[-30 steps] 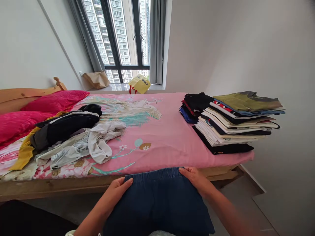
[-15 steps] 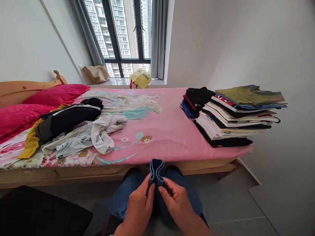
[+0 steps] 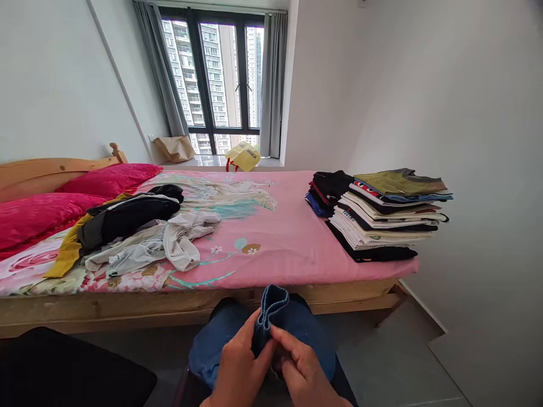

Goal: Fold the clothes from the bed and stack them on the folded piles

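Above my lap, a piece of blue denim clothing [image 3: 274,302] is held up with its open, ribbed edge pointing away from me. My left hand [image 3: 241,356] grips its left side between thumb and fingers. My right hand [image 3: 299,364] is closed at the near right side, its index fingertip against the pinched folds. The rest of the garment is hidden behind my hands, so its exact kind does not show. Beneath it are my own jeans-covered knees [image 3: 212,339].
Ahead stands a bed with a pink sheet [image 3: 288,237]. Loose clothes [image 3: 139,226] lie at its left beside red pillows [image 3: 102,183]. Folded clothes [image 3: 382,220] are stacked high at the right end. A black flat object [image 3: 72,367] is at lower left.
The denim edge has turned and opened out toward the right. My right hand has slid nearer to my left, and the view has tipped up slightly.
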Motion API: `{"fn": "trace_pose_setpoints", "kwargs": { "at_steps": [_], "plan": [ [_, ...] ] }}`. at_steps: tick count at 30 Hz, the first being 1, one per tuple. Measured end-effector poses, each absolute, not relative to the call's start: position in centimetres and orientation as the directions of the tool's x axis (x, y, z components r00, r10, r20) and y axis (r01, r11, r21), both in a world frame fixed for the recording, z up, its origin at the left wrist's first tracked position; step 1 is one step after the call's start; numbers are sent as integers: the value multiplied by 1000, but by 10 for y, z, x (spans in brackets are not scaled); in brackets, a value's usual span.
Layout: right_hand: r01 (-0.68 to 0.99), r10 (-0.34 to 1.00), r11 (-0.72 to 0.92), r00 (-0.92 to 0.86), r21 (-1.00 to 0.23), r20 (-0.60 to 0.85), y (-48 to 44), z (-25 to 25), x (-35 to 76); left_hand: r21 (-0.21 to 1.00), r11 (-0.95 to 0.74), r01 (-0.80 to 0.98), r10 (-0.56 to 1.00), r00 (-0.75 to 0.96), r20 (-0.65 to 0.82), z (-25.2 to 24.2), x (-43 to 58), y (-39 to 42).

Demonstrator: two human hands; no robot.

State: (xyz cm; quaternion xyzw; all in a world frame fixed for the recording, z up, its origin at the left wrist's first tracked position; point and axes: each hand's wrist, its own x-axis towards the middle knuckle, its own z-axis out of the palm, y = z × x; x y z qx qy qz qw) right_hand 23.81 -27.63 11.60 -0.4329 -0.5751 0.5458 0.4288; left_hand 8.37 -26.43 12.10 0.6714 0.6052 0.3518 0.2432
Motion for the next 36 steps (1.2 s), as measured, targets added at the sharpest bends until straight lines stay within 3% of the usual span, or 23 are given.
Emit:
{"fn": "trace_pose_setpoints", "kwargs": {
  "at_steps": [3,6,10,13,16,20,22,25,27,29,31,36],
  "plan": [
    [-60,969,-71,-241,-996,-55,-273,118,239,729,-221,648,967,50,248,123,78,-261],
    [-241,965,-227,-187,-944,-184,-268,122,239,617,-308,725,926,79,369,124,72,-260],
    [-501,894,-441,-318,-745,-316,-264,128,242,312,-488,815,777,243,581,123,79,-267],
    [-596,883,-469,-335,-652,-328,-260,134,250,83,-624,777,627,434,647,117,95,-275],
    [-532,904,-426,-266,-732,-333,-254,139,256,-62,-661,748,534,526,662,110,115,-276],
    [-271,964,-265,-80,-925,-253,-243,134,258,-103,-643,759,553,553,624,108,142,-275],
    [-100,986,-169,-21,-981,-168,-237,134,263,-22,-708,706,548,570,612,116,147,-274],
    [146,985,69,-167,-987,45,-229,155,283,376,-774,510,620,487,615,135,132,-265],
    [267,925,231,-358,-935,126,-228,185,301,681,-637,363,771,307,558,146,110,-250],
    [376,862,314,-497,-872,96,-230,223,319,872,-435,226,900,113,420,151,89,-227],
    [477,819,382,-572,-791,49,-234,262,331,950,-296,101,955,67,290,150,77,-204],
    [508,654,624,-755,-594,42,-230,332,344,995,-96,-15,923,374,94,132,89,-178]
  ]
}}
